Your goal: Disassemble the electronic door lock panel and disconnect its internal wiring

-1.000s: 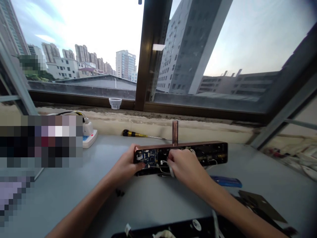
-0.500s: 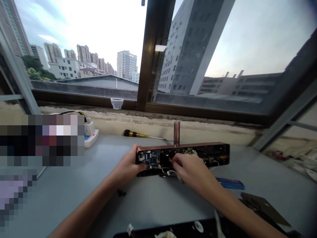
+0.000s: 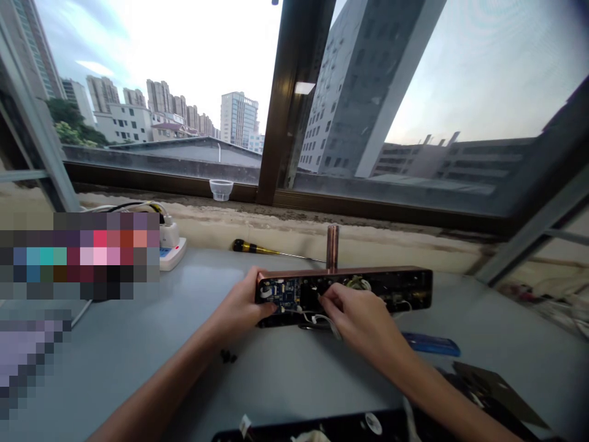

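Note:
A long copper-coloured housing (image 3: 396,274) lies on its side, its open black interior facing me, with a copper tube (image 3: 332,247) upright behind it. My left hand (image 3: 248,302) grips the left end of the housing, thumb on the front edge by a blue circuit board (image 3: 286,294). My right hand (image 3: 352,307) is inside the middle of the housing, its fingers pinched together; what they hold is too small to make out. White wires (image 3: 322,319) run below those fingers, between the board and my right hand.
Behind the housing lies a yellow-black screwdriver (image 3: 257,248). A power strip (image 3: 172,255) stands at the left, a clear cup (image 3: 221,189) on the sill. Small black pieces (image 3: 228,356), a blue tool (image 3: 432,344), a black panel (image 3: 340,425) and a brown plate (image 3: 497,390) lie nearer me.
The whole view has shifted slightly, so things appear a little further right. Both hands keep nearly the same places on the housing.

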The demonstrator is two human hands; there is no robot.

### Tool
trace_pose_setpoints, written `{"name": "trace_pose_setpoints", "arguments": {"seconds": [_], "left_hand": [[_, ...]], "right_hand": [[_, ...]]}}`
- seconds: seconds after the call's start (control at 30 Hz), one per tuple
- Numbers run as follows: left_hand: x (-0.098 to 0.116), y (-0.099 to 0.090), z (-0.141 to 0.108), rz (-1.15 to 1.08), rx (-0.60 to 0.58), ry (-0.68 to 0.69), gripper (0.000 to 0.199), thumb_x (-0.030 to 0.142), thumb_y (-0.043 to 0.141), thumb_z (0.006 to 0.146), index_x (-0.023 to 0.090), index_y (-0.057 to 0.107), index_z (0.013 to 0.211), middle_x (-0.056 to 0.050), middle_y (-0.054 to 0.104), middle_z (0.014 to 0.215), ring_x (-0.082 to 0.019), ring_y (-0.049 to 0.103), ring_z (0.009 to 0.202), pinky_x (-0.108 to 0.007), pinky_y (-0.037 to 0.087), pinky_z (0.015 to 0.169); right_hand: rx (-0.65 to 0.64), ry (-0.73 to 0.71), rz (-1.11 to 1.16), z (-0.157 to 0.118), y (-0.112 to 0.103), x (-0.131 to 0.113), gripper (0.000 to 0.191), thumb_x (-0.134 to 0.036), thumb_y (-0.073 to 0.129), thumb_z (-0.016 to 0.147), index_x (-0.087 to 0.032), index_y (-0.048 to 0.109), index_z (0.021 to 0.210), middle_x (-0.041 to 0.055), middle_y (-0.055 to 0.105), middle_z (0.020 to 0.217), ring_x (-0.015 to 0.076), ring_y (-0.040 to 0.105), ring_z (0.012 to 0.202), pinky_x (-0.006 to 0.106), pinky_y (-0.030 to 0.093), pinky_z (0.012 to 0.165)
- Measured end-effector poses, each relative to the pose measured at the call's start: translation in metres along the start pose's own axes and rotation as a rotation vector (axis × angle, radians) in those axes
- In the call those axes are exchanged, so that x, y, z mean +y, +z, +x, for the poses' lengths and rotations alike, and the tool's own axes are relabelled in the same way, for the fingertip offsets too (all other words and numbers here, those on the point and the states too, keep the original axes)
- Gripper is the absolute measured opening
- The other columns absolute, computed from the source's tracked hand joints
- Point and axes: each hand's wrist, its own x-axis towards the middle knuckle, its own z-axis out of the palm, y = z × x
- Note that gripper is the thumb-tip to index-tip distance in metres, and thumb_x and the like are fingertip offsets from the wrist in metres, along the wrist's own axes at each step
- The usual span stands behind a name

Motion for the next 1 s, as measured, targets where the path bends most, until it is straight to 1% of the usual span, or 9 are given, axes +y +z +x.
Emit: {"name": "trace_pose_setpoints", "arguments": {"seconds": [0.13, 0.23, 0.33, 0.43, 0.63, 0.73, 0.87, 1.0], "left_hand": [[0.000, -0.001, 0.000, -0.014, -0.016, 0.013, 0.026, 0.014, 0.051, 0.064, 0.019, 0.040, 0.087, 0.003, 0.049, 0.076, -0.015, 0.047, 0.074, -0.026, 0.037, 0.064], [0.001, -0.001, 0.000, -0.014, -0.030, 0.009, 0.024, 0.013, 0.050, 0.064, 0.020, 0.039, 0.085, 0.003, 0.049, 0.076, -0.015, 0.047, 0.073, -0.025, 0.037, 0.064], [0.001, -0.002, 0.000, -0.016, -0.042, 0.025, 0.024, 0.013, 0.051, 0.065, 0.020, 0.039, 0.084, 0.003, 0.049, 0.075, -0.014, 0.046, 0.073, -0.025, 0.037, 0.063], [0.001, -0.003, 0.000, -0.025, -0.063, 0.042, 0.023, 0.015, 0.051, 0.067, 0.019, 0.039, 0.086, 0.003, 0.048, 0.075, -0.014, 0.046, 0.073, -0.025, 0.037, 0.064], [0.001, -0.005, 0.000, -0.018, -0.078, 0.045, 0.029, 0.017, 0.052, 0.068, 0.018, 0.041, 0.095, 0.001, 0.051, 0.083, -0.016, 0.047, 0.079, -0.026, 0.038, 0.068], [0.002, -0.005, 0.000, -0.023, -0.080, 0.039, 0.030, 0.017, 0.051, 0.068, 0.018, 0.041, 0.097, 0.000, 0.052, 0.084, -0.016, 0.047, 0.079, -0.026, 0.038, 0.069], [0.004, -0.005, -0.001, -0.023, -0.070, 0.043, 0.030, 0.017, 0.051, 0.068, 0.018, 0.041, 0.096, 0.000, 0.052, 0.085, -0.017, 0.047, 0.081, -0.026, 0.038, 0.071], [0.004, -0.005, -0.001, 0.000, -0.074, 0.014, 0.032, 0.017, 0.051, 0.068, 0.018, 0.041, 0.099, 0.000, 0.054, 0.087, -0.017, 0.048, 0.081, -0.027, 0.038, 0.071]], "right_hand": [[0.091, -0.047, -0.124, -0.005, 0.006, -0.005, 0.018, -0.016, 0.043, 0.081, -0.016, 0.051, 0.064, 0.0027, 0.059, 0.061, 0.0186, 0.056, 0.057, 0.025, 0.022, 0.050], [0.087, -0.050, -0.149, -0.007, 0.008, -0.012, 0.016, -0.011, 0.041, 0.080, -0.014, 0.051, 0.067, 0.0051, 0.058, 0.063, 0.0191, 0.055, 0.057, 0.026, 0.021, 0.050], [0.015, 0.014, -0.084, -0.005, 0.003, -0.015, 0.016, -0.007, 0.043, 0.079, -0.013, 0.052, 0.068, 0.0067, 0.059, 0.065, 0.0194, 0.056, 0.060, 0.026, 0.021, 0.051], [-0.026, 0.059, -0.017, 0.001, -0.003, -0.013, 0.018, -0.008, 0.047, 0.079, -0.015, 0.053, 0.063, 0.0049, 0.061, 0.065, 0.0183, 0.055, 0.061, 0.025, 0.021, 0.051], [-0.035, 0.073, 0.094, 0.005, -0.006, -0.003, 0.017, -0.012, 0.051, 0.079, -0.016, 0.055, 0.064, 0.0008, 0.061, 0.064, 0.0151, 0.055, 0.062, 0.022, 0.025, 0.053], [-0.022, 0.074, 0.142, 0.002, -0.003, -0.003, 0.017, -0.013, 0.050, 0.080, -0.016, 0.054, 0.064, 0.0003, 0.060, 0.063, 0.0144, 0.054, 0.061, 0.022, 0.026, 0.053], [0.011, 0.081, 0.197, -0.001, 0.001, -0.005, 0.019, -0.015, 0.046, 0.080, -0.017, 0.051, 0.062, 0.0013, 0.058, 0.060, 0.0156, 0.053, 0.059, 0.024, 0.026, 0.053], [0.012, 0.081, 0.285, -0.001, 0.004, -0.001, 0.020, -0.023, 0.042, 0.080, -0.018, 0.052, 0.062, 0.0005, 0.057, 0.059, 0.0148, 0.051, 0.056, 0.023, 0.028, 0.052]]}}
